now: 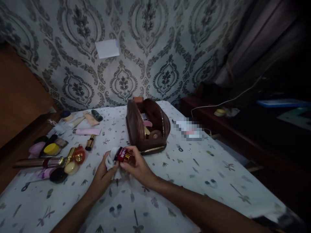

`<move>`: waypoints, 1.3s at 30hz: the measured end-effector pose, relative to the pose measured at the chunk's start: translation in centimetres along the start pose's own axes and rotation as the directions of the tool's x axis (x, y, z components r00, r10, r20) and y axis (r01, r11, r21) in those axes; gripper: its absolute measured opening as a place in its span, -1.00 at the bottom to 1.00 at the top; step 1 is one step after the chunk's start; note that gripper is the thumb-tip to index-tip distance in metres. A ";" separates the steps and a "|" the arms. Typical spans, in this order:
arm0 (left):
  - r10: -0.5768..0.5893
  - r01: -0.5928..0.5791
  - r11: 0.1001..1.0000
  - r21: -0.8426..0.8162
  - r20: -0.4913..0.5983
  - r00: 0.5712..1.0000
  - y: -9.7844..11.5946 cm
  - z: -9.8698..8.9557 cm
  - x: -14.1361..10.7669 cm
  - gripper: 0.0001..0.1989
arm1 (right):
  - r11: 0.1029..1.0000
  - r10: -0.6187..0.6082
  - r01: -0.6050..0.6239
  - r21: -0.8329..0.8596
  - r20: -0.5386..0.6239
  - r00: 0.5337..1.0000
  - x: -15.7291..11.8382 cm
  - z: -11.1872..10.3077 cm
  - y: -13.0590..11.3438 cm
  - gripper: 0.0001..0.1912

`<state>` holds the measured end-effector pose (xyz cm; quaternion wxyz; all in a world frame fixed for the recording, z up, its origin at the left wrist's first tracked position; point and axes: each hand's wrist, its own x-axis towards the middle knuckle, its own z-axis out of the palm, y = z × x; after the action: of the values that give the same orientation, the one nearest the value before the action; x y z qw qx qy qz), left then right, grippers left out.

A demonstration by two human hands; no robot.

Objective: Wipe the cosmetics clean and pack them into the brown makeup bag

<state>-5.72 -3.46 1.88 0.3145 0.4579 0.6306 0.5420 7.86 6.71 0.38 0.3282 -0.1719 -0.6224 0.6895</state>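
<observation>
White cloth (109,161) is pinched in the fingers of the left hand (103,173), a red-labelled bottle (121,154) in those of the right hand (139,165), near the brown bag (134,133), unzipped and seemingly part-filled; many cosmetics (51,149) are left on the desk (194,168).

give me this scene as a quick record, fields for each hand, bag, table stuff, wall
left hand: the left hand holds a white cloth
right hand: the right hand holds a dark red container
bag: brown bag, unzipped, standing beyond the hands, with a pink item inside
table, left side: pink tube, orange bottle, yellow lid, among other cosmetics
table cover: white patterned cover
wall: white card on patterned wallpaper
</observation>
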 end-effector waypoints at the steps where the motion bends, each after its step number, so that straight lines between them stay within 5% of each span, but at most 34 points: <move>1: 0.017 -0.017 1.000 0.006 -0.010 1.000 0.0 0.0 0.0 -0.67 | 0.998 -0.029 0.028 -0.050 -0.022 0.999 -0.1 -0.1 0.0 -0.49; 7: 0.073 -0.065 0.994 0.088 -0.081 0.994 0.4 0.0 0.0 -0.76 | 0.960 -0.151 0.132 -0.248 -0.058 0.987 -0.3 -0.4 -0.8 -0.48; 17: 0.004 -0.011 0.999 -0.049 -0.144 0.990 0.4 0.7 -0.1 -0.68 | 0.841 -0.360 0.336 -0.424 0.026 0.933 -0.5 -0.8 -1.8 -0.49; 33: 0.053 -0.051 0.998 0.030 -0.093 0.994 0.3 0.2 0.0 -0.68 | 0.827 -0.344 0.315 -0.466 0.024 0.939 -0.5 -0.9 -2.1 -0.50; 39: 0.098 -0.084 0.995 0.061 -0.275 0.957 1.0 -0.6 1.1 -0.66 | 0.692 -0.196 0.218 -0.688 0.112 0.974 0.6 -0.8 -1.9 -0.47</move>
<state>-6.42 -2.66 3.08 0.1866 0.4135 0.6598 0.5991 8.34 7.73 2.18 0.3053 -0.2011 -0.8560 0.3656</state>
